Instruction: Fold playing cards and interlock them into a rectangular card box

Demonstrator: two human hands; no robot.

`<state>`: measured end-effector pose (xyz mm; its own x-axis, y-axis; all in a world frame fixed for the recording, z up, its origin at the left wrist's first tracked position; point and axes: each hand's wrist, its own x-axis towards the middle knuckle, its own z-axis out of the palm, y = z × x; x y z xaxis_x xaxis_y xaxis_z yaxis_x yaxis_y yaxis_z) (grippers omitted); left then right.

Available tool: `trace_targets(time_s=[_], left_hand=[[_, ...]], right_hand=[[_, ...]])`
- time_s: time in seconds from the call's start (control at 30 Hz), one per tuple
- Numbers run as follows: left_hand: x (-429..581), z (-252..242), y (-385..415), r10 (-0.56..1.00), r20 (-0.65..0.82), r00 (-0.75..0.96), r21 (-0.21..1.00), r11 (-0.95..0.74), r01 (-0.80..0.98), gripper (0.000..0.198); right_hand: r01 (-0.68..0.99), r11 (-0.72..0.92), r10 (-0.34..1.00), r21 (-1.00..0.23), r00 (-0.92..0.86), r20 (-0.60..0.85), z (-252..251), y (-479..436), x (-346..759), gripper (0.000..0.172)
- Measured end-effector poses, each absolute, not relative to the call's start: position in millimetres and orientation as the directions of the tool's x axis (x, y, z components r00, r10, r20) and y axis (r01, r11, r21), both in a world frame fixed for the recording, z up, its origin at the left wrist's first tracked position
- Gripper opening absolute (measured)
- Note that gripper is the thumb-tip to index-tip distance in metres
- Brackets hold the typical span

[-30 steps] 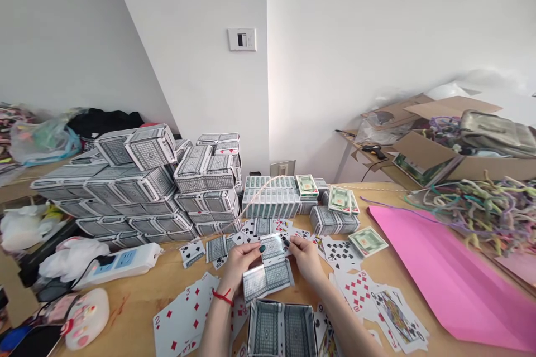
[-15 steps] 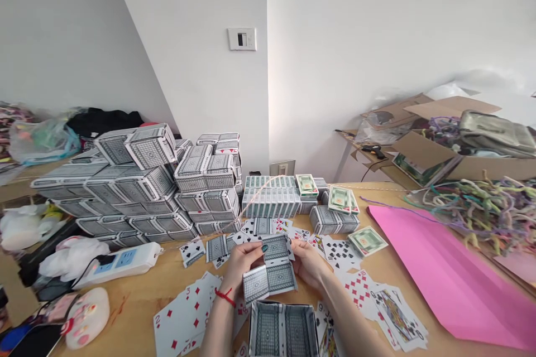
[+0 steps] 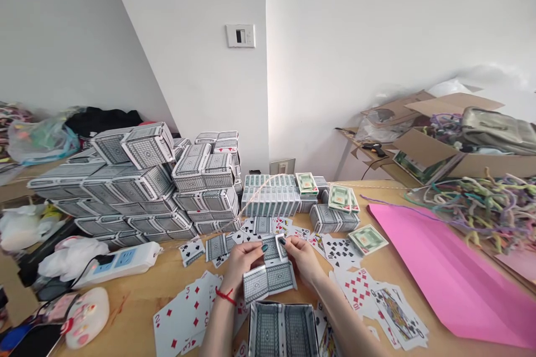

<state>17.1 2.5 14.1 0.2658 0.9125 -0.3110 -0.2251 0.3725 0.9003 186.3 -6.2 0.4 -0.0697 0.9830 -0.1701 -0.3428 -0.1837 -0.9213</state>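
Note:
Joined playing cards [image 3: 280, 278], with grey patterned backs facing up, hang between my hands above the table. My left hand [image 3: 244, 263] is closed on their upper left side, thumb on top. At the upper right, my right hand [image 3: 302, 259] pinches a card edge, which is folded up and shows a white strip. Just below, nearest me, stands an open box made of playing cards [image 3: 282, 330], its inside lined with patterned backs. Face-up diamond cards [image 3: 180, 315] lie to the left of my left wrist.
Card-built boxes [image 3: 138, 184] are stacked high at the left. Boxed decks [image 3: 271, 195] stand at the back. A power strip [image 3: 121, 263] lies left, pink paper [image 3: 444, 273] right. Loose cards [image 3: 397, 312] spread around; pipe cleaners [image 3: 481, 206] pile up far right.
My right hand has moved inward onto the upper right card, and its edge is now folded up. My left hand keeps its hold in about the same place.

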Motion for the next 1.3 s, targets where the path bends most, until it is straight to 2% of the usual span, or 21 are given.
trace_targets(time_s=[0.2,0.37,0.47,0.63,0.8,0.93,1.0,1.07,1.17,1.23,1.3], left_hand=[[19,20,1,0.913,-0.330,0.242,0.902,0.380,-0.206,0.026],[21,17,1,0.921,-0.312,0.234,0.909,0.361,-0.210,0.027],[22,14,2,0.926,-0.301,0.226,0.913,0.349,-0.212,0.025],[20,11,4,0.934,-0.308,0.183,0.920,0.341,-0.193,0.025],[17,6,8,0.935,-0.308,0.174,0.918,0.340,-0.202,0.023],[17,7,9,0.948,-0.301,0.101,0.910,0.317,-0.267,0.024],[18,10,7,0.960,-0.275,0.062,0.916,0.281,-0.285,0.024],[18,12,5,0.968,-0.244,0.056,0.920,0.249,-0.303,0.024],[20,14,2,0.969,-0.234,0.077,0.920,0.246,-0.306,0.024],[21,16,1,0.964,-0.253,0.084,0.919,0.267,-0.289,0.025],[22,18,1,0.960,-0.262,0.097,0.917,0.279,-0.285,0.025]], right_hand=[[-0.017,-0.007,0.998,-1.000,0.057,-0.008,6,-6,184,0.043],[0.129,0.054,0.993,-0.990,0.101,0.067,3,-6,183,0.040],[0.121,0.039,0.998,-0.992,0.051,0.045,2,-4,186,0.035],[-0.047,-0.039,0.982,-0.998,-0.189,-0.030,-1,-1,192,0.028],[-0.007,-0.026,0.996,-1.000,-0.082,-0.026,-3,-3,187,0.033],[0.052,0.056,0.994,-0.997,0.089,0.060,-3,-5,188,0.034],[0.159,0.091,0.971,-0.983,0.206,0.123,-4,-4,194,0.034],[0.357,0.116,0.941,-0.927,0.258,0.217,-6,-2,201,0.030],[0.596,0.151,0.941,-0.789,0.158,0.300,-8,2,209,0.035],[0.668,0.159,0.956,-0.727,0.081,0.283,-9,3,209,0.042],[0.719,0.142,0.966,-0.680,0.050,0.254,-11,3,207,0.042]])
